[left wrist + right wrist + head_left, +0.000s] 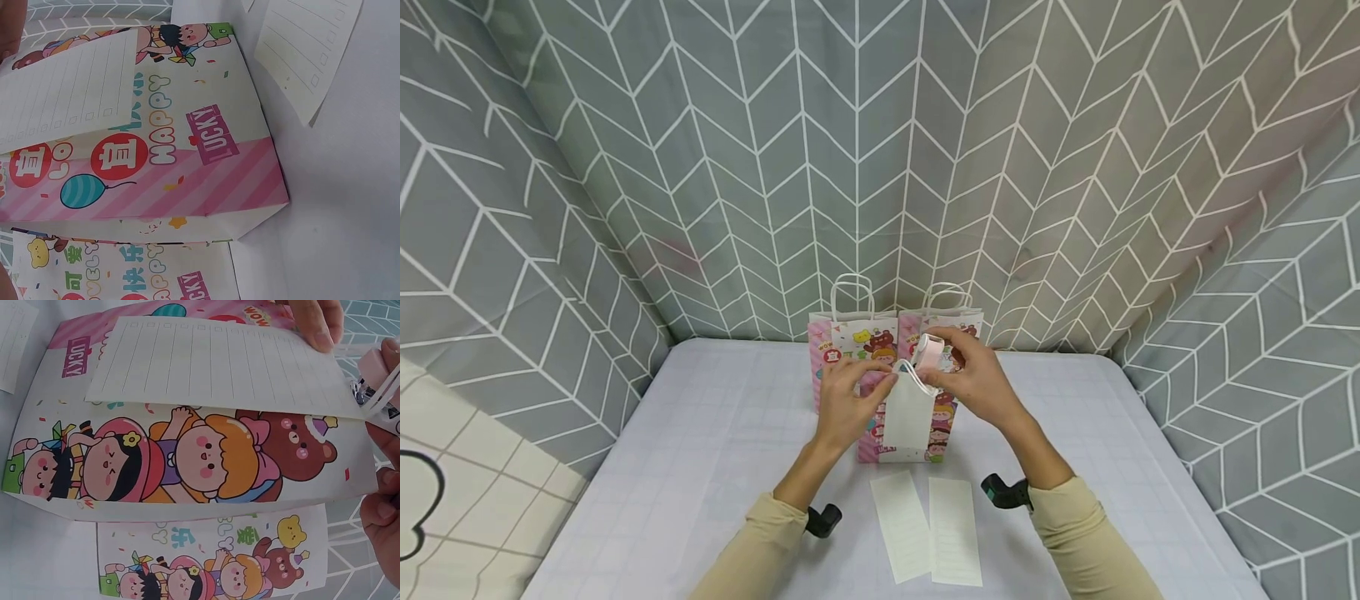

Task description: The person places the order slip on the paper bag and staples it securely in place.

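Lined paper slip (907, 412) hangs before the foremost gift bag (206, 453), its top corner pinched by the left hand (846, 404), the right hand (979, 382) grasping a small pink device (930, 352).

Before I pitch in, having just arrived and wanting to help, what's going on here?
A person's left hand holds a lined sheet near its top, over the front of a gift bag. The right hand holds a small pale-pink tool by that bag's handles. Two more bags stand behind; two loose sheets lie on the table.
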{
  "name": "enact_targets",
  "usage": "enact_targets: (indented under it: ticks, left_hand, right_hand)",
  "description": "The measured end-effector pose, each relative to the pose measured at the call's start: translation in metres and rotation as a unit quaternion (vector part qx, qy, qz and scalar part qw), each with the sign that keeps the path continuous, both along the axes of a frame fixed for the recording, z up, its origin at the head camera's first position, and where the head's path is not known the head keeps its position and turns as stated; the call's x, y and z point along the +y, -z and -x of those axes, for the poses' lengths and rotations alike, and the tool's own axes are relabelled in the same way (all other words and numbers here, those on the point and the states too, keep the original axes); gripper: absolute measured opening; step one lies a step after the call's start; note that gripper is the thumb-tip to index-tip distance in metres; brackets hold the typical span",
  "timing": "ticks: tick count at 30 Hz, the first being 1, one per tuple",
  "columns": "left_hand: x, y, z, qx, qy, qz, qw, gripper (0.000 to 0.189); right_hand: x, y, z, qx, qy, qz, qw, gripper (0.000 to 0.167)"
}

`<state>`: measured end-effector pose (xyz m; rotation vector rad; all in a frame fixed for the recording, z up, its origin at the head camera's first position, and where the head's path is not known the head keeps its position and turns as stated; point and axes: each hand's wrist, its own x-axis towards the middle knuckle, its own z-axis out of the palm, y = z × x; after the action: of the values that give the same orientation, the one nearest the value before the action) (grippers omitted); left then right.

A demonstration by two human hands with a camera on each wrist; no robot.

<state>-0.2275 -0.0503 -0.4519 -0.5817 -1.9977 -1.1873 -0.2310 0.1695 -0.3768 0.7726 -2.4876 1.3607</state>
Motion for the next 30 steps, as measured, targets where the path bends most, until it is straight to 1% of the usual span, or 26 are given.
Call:
enact_targets:
  ticks: [5, 8, 12, 19, 24, 30]
  left_hand:
    - [0.0019, 0.0003, 0.0026, 0.021, -0.007, 0.004, 0.9997, 0.017]
    - [0.0029, 0.0007, 0.0039, 0.037, -0.012, 0.005, 0.9992, 0.018]
    - [0.0039, 0.0019, 0.0048, 0.050, -0.018, 0.003, 0.9986, 0.019]
    - [0.0064, 0.0027, 0.0058, 0.055, -0.024, -0.005, 0.9982, 0.019]
    - [0.0077, 0.0023, 0.0065, 0.058, -0.027, -0.003, 0.9980, 0.019]
    - [0.0070, 0.0022, 0.0069, 0.050, -0.015, -0.003, 0.9986, 0.018]
  right_hand:
    - [-0.0026, -0.0008, -0.0025, 0.025, 0.000, -0.011, 0.9996, 0.057]
    - [-0.0038, 0.0001, -0.0035, 0.040, 0.010, -0.034, 0.9986, 0.058]
    - [-0.0057, 0.0014, -0.0046, 0.048, 0.013, -0.060, 0.9970, 0.058]
    - [-0.0079, 0.0017, -0.0075, 0.063, 0.022, -0.087, 0.9940, 0.059]
    - [-0.0080, 0.0023, -0.0068, 0.062, 0.025, -0.105, 0.9923, 0.062]
    - [-0.0078, 0.0028, -0.0059, 0.055, 0.030, -0.119, 0.9909, 0.062]
